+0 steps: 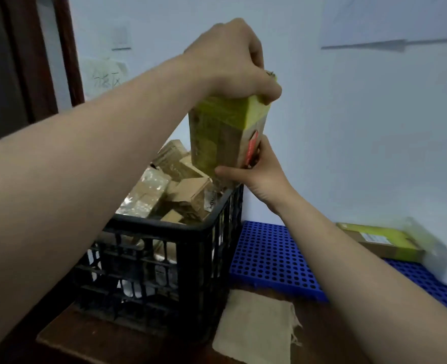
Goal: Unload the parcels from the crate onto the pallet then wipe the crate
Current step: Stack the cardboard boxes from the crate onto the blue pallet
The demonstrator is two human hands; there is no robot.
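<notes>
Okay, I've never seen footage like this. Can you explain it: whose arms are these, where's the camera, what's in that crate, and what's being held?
No machine here: these are a person's bare arms, filmed by a camera worn on their head, looking down. The left hand grips the top of a tall yellow-green parcel; the right hand holds its lower end. Below stands a black crate full of cardboard boxes. Beside it lies a blue pallet bearing one flat parcel. A beige cloth lies in front.
</notes>
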